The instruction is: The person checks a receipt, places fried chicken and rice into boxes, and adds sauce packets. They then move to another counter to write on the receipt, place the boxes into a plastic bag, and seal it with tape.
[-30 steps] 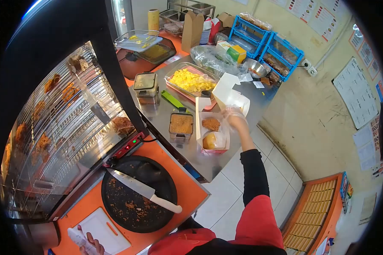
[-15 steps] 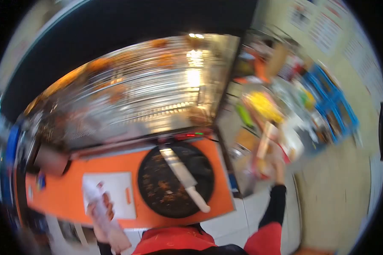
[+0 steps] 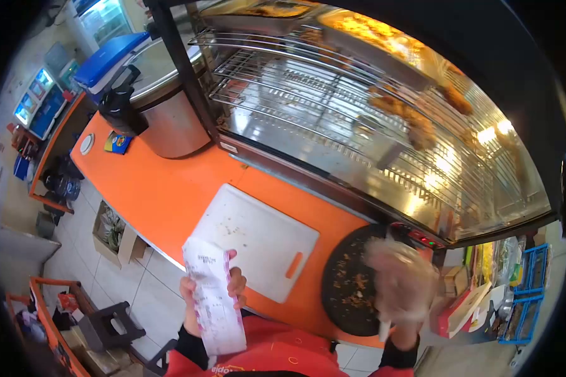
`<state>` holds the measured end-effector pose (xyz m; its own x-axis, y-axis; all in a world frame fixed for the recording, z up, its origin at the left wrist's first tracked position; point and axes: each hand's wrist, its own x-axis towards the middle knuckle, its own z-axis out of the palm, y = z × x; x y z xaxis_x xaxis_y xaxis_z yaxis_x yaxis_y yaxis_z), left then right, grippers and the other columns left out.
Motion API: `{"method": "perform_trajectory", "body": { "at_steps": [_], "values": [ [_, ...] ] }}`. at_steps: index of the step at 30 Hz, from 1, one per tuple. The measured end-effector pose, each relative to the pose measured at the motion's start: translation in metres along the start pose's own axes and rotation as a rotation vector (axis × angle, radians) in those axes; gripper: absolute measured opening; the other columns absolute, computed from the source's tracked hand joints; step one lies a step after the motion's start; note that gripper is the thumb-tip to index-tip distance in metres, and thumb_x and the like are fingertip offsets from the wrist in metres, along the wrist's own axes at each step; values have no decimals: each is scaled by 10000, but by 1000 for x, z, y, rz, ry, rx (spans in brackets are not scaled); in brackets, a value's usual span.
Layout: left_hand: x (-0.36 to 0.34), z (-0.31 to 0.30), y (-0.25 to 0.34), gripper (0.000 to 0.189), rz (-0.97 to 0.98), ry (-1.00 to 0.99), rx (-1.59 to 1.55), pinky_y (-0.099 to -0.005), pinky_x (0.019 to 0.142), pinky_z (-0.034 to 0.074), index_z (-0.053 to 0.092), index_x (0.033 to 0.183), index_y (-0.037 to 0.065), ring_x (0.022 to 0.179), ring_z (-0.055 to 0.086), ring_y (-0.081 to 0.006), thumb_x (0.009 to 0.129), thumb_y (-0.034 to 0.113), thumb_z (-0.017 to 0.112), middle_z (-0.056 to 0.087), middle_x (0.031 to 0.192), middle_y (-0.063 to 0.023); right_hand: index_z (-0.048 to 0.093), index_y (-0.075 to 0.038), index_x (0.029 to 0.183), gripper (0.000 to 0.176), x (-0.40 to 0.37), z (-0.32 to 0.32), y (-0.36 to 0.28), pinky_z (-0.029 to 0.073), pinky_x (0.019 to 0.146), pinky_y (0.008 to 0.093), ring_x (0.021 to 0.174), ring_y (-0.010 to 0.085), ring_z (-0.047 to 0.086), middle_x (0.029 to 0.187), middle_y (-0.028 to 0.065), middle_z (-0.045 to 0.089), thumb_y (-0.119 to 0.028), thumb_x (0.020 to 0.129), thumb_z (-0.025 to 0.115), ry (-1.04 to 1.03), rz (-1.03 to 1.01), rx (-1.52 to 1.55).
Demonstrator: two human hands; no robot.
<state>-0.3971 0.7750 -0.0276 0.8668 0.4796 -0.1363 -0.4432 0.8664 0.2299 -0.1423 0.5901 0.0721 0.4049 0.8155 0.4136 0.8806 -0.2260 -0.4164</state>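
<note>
My left hand [image 3: 236, 286] is closed around a long white printed receipt [image 3: 214, 301] with pink edges. The receipt overlaps the near edge of a white cutting board [image 3: 251, 226] that has an orange handle slot and crumbs on it. My right hand [image 3: 401, 286] is a motion blur over the right side of a round black board [image 3: 346, 283] strewn with brown crumbs. Clear plastic appears around that hand; whether it is a glove or a bag, and how the fingers lie, I cannot make out. Below it shows the white handle of a knife [image 3: 383, 330].
A lit display case [image 3: 333, 107] with wire racks and fried food runs behind the orange counter [image 3: 151, 195]. At the left stand a large steel pot [image 3: 173, 122] and a blue-lidded cooler [image 3: 110, 60]. Blue crates [image 3: 525, 295] are at the right; a dark stool [image 3: 110, 330] is on the floor.
The view has swung left. My right hand has come from the cluttered side shelf to above the round board. My left hand keeps hold of the receipt, now raised more upright.
</note>
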Motion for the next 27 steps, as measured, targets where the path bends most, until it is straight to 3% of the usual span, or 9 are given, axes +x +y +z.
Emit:
{"method": "perform_trajectory", "body": {
  "at_steps": [1,3,4,5,6,7,10,22,27],
  "values": [
    [-2,-16,16,788,-11,5,-41,-370,556,414,368,1281,31,694,430,-235,608,380,582,446,772,-132,608,-92,993,308,40,36,-21,455,717,389,884,332,575,980,112,617,-97,685,610,-116,-57,2],
    [-10,-51,57,747,-24,-72,-21,-393,591,409,294,1329,104,769,410,-235,690,396,548,400,817,-116,564,-88,1087,383,103,93,-39,450,742,400,960,341,545,1058,135,585,-107,706,609,-55,-270,-186],
    [-15,-62,74,743,-2,-55,-54,-395,589,410,286,1324,106,769,414,-236,692,389,554,403,822,-117,494,-93,1189,436,143,113,-42,424,832,416,1074,336,492,1172,142,531,-153,767,588,-98,-119,-66],
    [-15,-79,107,738,20,-38,-97,-397,588,411,278,1320,108,769,417,-236,694,381,559,406,827,-118,481,-67,1200,407,209,155,-44,370,932,427,1108,340,478,1220,151,509,-197,822,555,170,-10,-343],
    [-17,-90,125,728,40,-41,-81,-407,580,413,260,1307,118,751,423,-241,698,360,576,412,837,-121,513,-41,1164,385,256,159,-42,324,988,419,1091,360,499,1165,173,551,-288,869,499,189,51,-233],
    [-20,-96,139,721,78,-32,-82,-410,577,413,263,1305,117,746,426,-242,702,362,574,413,838,-121,528,-21,1144,396,299,165,-19,329,989,401,1062,361,521,1078,194,593,-312,883,470,-25,308,-710],
    [-31,-112,179,720,178,-20,-68,-421,565,414,244,1338,109,736,433,-240,738,369,547,413,842,-120,525,-16,1152,408,372,176,58,343,974,398,1066,357,520,1075,196,594,-319,883,468,-169,424,-837],
    [-27,-171,238,714,200,-15,-223,-429,561,409,234,1355,151,696,447,-236,726,338,516,434,850,-115,511,4,1181,460,393,150,166,400,918,390,1083,341,515,1062,204,594,-343,883,461,79,169,-915],
    [-20,-171,244,726,172,-4,-247,-442,551,416,251,1338,138,671,465,-243,692,317,530,439,829,-123,481,3,1191,440,341,177,94,424,884,393,1039,345,531,1098,213,563,-325,899,462,167,203,-904]
  ]
}}
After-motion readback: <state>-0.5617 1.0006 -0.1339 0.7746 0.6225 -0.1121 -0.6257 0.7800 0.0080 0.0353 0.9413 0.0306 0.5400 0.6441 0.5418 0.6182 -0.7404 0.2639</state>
